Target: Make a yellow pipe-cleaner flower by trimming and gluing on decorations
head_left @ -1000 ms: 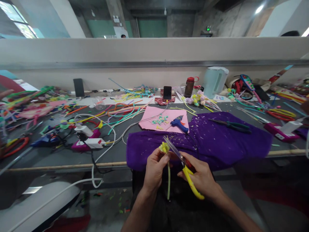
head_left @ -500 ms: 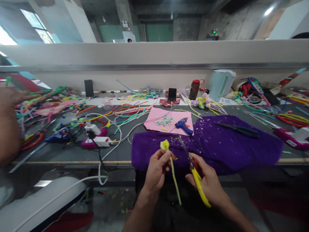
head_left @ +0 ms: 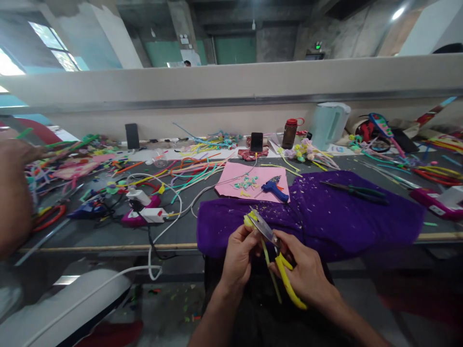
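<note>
The yellow pipe-cleaner flower (head_left: 248, 221) is held up just in front of the near edge of the bench (head_left: 108, 232). Its fuzzy head is at the top and its thin stem slants down toward my lap. My left grip (head_left: 238, 258) is closed around the stem right under the head. The scissors (head_left: 265, 230) come in from the right with their blades lying against the flower head, and my right grip (head_left: 307, 277) is closed on their yellow handles. Behind both lies a purple cloth (head_left: 343, 217) sprinkled with pale clippings, with green-handled pliers (head_left: 356, 191) resting on its far part. Beyond the cloth, a blue glue gun (head_left: 275, 189) lies on a pink sheet (head_left: 235, 176). Loose coloured pipe cleaners (head_left: 188, 171) spread over the bench to the left. At the far left edge, another person's arm (head_left: 12, 202) reaches in.
</note>
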Tool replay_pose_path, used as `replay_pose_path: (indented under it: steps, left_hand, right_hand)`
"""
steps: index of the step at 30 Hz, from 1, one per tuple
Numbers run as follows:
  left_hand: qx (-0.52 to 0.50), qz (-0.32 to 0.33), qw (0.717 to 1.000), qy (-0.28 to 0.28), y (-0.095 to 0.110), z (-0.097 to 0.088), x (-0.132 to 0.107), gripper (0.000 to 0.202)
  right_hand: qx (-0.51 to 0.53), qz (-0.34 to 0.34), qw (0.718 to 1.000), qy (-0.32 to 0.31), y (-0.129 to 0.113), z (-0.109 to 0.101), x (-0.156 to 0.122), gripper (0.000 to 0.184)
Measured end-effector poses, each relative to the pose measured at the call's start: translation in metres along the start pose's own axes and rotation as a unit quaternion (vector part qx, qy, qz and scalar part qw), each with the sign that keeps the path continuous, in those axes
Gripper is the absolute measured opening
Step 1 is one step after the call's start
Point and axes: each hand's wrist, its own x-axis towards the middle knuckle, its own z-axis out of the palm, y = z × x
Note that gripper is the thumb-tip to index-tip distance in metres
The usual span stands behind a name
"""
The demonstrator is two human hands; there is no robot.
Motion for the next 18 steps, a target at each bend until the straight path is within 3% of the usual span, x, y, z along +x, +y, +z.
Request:
replay_pose_path:
  steps: [18]
  left_hand:
    - [-0.001,0.017,1.000,-0.003,-0.0048,-0.0020,0.0004,0.016]
  right_hand:
    - [0.020,-0.005,1.000,-0.004,0.0073,0.0050,-0.0023,0.054]
